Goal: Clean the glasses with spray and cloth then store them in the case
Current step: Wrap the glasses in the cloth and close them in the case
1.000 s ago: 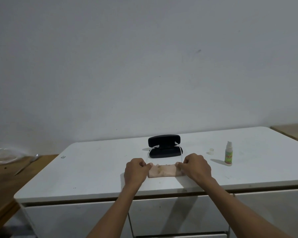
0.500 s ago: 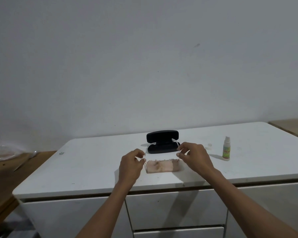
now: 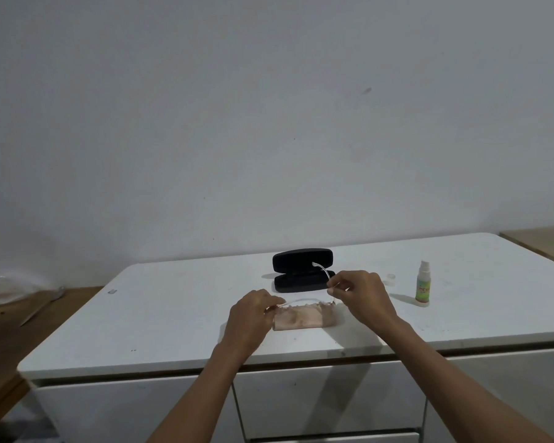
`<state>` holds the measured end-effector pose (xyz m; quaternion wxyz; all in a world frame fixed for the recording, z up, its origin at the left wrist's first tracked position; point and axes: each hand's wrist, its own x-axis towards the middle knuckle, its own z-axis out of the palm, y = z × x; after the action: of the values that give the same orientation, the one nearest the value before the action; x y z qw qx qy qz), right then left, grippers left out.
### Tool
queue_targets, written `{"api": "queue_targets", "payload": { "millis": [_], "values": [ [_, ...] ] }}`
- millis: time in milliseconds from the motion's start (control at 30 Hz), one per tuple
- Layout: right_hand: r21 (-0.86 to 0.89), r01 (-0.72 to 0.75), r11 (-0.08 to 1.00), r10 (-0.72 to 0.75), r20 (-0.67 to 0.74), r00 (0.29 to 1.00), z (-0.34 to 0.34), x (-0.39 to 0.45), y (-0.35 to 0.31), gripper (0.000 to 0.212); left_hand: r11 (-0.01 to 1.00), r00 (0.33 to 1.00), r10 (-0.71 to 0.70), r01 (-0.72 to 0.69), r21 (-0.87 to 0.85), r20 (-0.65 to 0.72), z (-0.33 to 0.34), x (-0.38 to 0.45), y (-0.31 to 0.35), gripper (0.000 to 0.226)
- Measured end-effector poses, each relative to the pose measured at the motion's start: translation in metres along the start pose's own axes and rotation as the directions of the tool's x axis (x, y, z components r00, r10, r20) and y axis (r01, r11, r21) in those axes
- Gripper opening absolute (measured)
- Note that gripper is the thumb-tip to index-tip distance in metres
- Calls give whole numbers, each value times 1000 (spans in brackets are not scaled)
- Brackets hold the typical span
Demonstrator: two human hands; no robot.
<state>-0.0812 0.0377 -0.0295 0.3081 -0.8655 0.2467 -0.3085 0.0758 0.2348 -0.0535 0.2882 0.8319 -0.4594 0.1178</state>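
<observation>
**Folding the temples before casing**

My left hand [image 3: 253, 314] and right hand [image 3: 359, 290] each pinch the clear glasses [image 3: 301, 301] just above the cloth [image 3: 303, 318]. Beyond, the case [image 3: 303, 270] lies open. Next, probably: fold the right temple, lower the glasses in.

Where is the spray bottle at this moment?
In the head view the spray bottle stands upright on the white table, right of the right hand, with a small cap between it and the open black case.

case [image 3: 303, 270] black | cloth [image 3: 303, 317] pale pink, brown blotches | spray bottle [image 3: 423, 284] at 3 o'clock: white, green-orange label | glasses [image 3: 321, 269] clear | cabinet top [image 3: 173, 314] white
</observation>
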Motion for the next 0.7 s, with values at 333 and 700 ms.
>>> {"api": "queue_targets", "payload": {
  "millis": [333, 700],
  "values": [
    [-186, 85, 979, -55, 161, 985, 14, 4, -14, 19, 932, 989, -110, 137, -334, 97, 1, 11, -14, 25],
    [-241, 129, 962, -77, 217, 973, 15, 3, -15, 31, 873, 982, -186, 183, -451, 37, -7, 7, -9, 27]
  ]
}}
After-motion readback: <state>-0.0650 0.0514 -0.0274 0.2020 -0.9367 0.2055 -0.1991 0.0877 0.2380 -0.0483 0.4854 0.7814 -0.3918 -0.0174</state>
